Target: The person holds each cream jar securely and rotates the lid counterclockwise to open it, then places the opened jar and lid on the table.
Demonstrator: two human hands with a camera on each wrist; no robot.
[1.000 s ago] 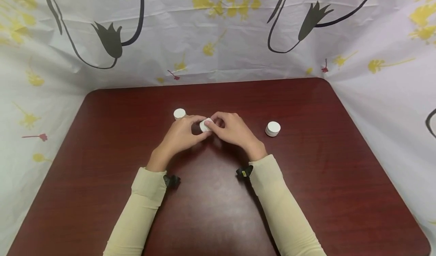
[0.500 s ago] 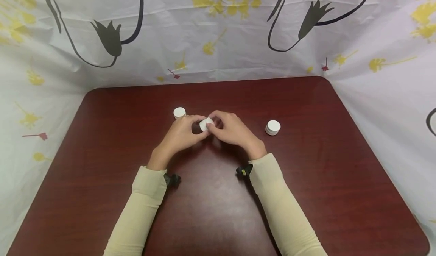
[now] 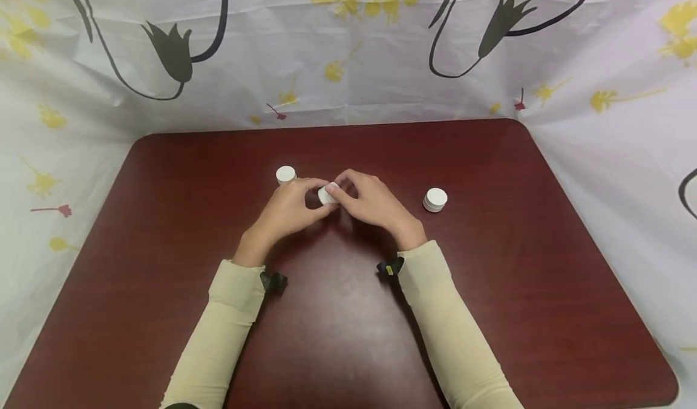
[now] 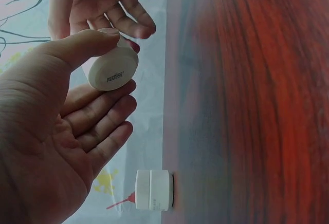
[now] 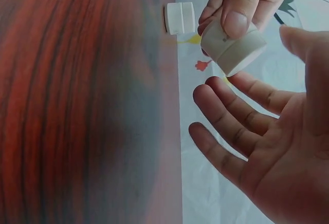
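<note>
In the head view my left hand (image 3: 287,209) pinches a small white screw-top jar (image 3: 325,195) above the table. The left wrist view shows my thumb on the side of the jar (image 4: 114,70), with dark print on the round face towards that camera. My right hand (image 3: 373,200) is at the jar's other end. In the right wrist view the right fingers (image 5: 221,113) are spread and its thumb stands apart from the jar; an index fingertip is near or touching the rim. A second white jar (image 3: 285,174) stands just behind my left hand.
A third white jar (image 3: 435,199) stands to the right of my right hand. The dark red table (image 3: 348,312) has rounded far corners. A white patterned cloth (image 3: 348,64) hangs behind it and at both sides.
The head view has tilted slightly, so everything sits a little higher. My right thumb and fingers have shifted slightly about the jar's end. The left hand keeps its pinch.
</note>
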